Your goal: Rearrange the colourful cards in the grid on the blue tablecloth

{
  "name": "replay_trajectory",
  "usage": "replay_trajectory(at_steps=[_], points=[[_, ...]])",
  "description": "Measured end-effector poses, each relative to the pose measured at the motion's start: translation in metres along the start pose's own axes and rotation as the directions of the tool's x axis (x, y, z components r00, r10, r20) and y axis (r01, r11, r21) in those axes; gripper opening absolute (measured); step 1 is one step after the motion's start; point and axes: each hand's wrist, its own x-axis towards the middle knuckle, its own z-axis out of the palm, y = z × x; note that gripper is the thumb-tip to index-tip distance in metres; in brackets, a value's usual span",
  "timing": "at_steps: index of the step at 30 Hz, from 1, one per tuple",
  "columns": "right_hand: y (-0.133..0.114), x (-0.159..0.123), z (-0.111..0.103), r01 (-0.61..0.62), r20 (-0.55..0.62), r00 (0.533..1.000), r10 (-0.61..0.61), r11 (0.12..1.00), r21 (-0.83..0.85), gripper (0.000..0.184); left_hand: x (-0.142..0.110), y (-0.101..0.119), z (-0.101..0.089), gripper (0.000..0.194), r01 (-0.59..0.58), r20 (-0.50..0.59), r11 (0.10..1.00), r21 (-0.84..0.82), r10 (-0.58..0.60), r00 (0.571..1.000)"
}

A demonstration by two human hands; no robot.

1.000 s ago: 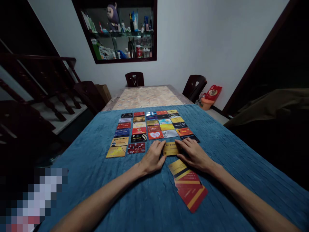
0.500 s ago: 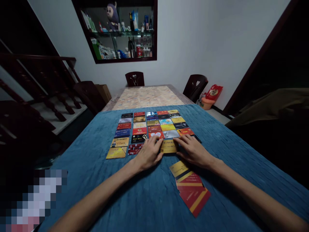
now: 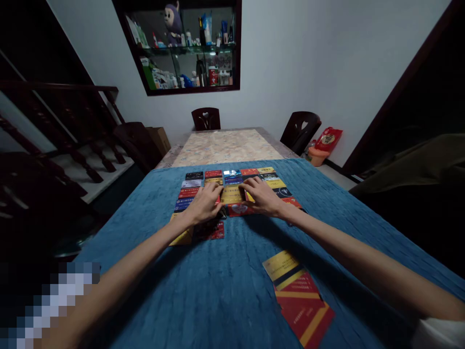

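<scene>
gold card (image 3: 232, 195) likely light, stiff, slick, could flex if squeezed; best held by short ends. left hand (image 3: 204, 202), right hand (image 3: 264, 198): each grip clamped on one end. card above laid-out cards (image 3: 233, 180), between tabletop's (image 3: 225, 145) side edges, well short of far edge.

The single head view looks from above the person's own forearms, forward and down along the blue cloth (image 3: 203, 291). The rows of cards lie at middle range, while the table's bare far end (image 3: 225, 145), the wall (image 3: 279, 63) and the shelved cabinet (image 3: 192, 48) stand farther off.
</scene>
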Motion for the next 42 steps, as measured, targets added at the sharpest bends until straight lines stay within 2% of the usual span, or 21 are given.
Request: replay_trajectory(at_steps=[7,12,17,28,42], points=[[-0.011,0.058,0.008,-0.150,0.148,0.977,0.153,0.988,-0.031,0.046,0.019,-0.038,-0.009,0.041,0.142,0.137,0.974,0.177,-0.167,0.976],[-0.011,0.093,0.024,-0.188,0.174,0.967,0.189,0.982,-0.022,0.040,0.031,-0.053,-0.008,0.040,0.251,0.198,0.933,0.258,-0.305,0.932],[-0.004,0.118,0.042,-0.236,0.190,0.954,0.233,0.972,-0.004,0.038,0.043,-0.072,-0.002,0.041,0.296,0.222,0.917,0.267,-0.358,0.907],[0.006,0.137,0.063,-0.342,0.255,0.907,0.334,0.940,-0.016,0.044,0.061,-0.099,0.025,0.038,0.323,0.262,0.900,0.292,-0.400,0.878],[0.005,0.145,0.066,-0.334,0.317,0.889,0.330,0.942,-0.044,0.041,0.061,-0.105,0.033,0.038,0.295,0.310,0.889,0.350,-0.407,0.859]])
